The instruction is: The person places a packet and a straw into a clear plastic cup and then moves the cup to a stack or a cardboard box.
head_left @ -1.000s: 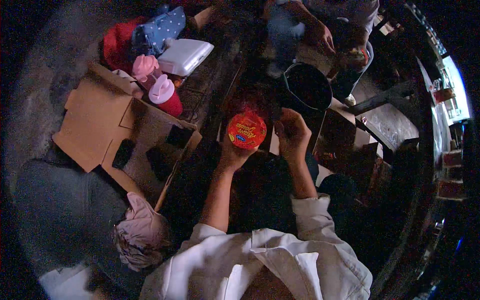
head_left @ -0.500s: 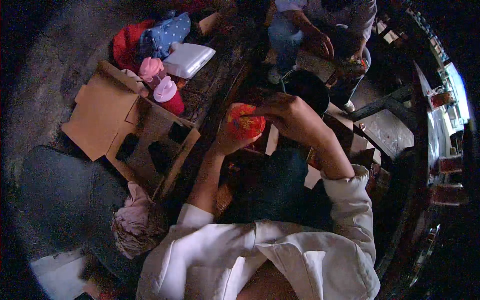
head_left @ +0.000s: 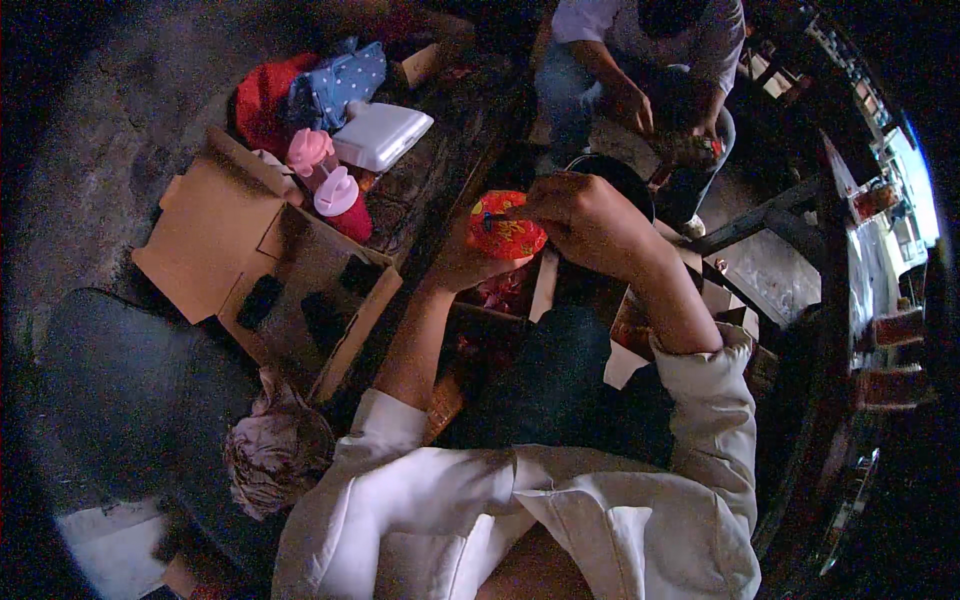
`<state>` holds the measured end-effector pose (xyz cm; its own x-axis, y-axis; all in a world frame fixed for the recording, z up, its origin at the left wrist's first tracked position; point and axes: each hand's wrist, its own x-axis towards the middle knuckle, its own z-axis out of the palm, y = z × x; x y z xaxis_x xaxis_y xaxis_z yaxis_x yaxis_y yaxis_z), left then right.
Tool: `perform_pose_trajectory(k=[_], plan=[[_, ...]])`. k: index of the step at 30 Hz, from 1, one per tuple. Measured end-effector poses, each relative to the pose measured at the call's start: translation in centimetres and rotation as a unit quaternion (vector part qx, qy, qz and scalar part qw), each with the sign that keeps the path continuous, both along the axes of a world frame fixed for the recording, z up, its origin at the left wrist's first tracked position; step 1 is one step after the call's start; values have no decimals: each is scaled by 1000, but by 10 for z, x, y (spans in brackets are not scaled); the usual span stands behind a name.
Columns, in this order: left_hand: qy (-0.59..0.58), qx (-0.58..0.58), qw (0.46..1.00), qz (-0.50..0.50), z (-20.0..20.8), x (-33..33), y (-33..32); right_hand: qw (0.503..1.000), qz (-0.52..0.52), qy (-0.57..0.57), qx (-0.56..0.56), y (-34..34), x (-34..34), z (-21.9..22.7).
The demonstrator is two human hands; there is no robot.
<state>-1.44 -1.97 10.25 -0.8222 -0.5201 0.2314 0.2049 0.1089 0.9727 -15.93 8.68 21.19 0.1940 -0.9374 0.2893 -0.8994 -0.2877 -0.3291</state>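
Observation:
In front of me my left hand [head_left: 463, 262] cups a red rounded object [head_left: 512, 238] with yellow markings on its top, its fingers curled round the side and underneath. My right hand [head_left: 580, 210] is closed in a pinch over that top, from the right. A small dark bluish piece [head_left: 489, 221] shows on the red surface by the right fingertips. Whether the right fingers grip this piece or something else cannot be made out.
At left lies an opened cardboard box [head_left: 215, 240]; beyond it are pink-lidded cups [head_left: 340, 195], a white foam container [head_left: 385, 135] and a blue dotted cloth [head_left: 335, 80]. A box with reddish contents [head_left: 500, 292] sits below my hands. Another person [head_left: 650, 70] sits opposite, near a dark bucket [head_left: 625, 180].
The red object and both hands have shifted slightly right. Its marked top now faces me more squarely, and the dark piece shows more plainly. The person opposite has leaned further into view.

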Motion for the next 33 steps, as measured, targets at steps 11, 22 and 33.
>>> perform_pose_trajectory(k=[11,22,33], plan=[[2,-134,990,47,-1,-9,1,1000,17,18,-6,1,-8,0],[2,-79,997,24,15,-7,10,999,21,49,6,5,-9,14],[-4,-220,975,37,3,-12,2,996,-22,74,47,8,-18,7]])
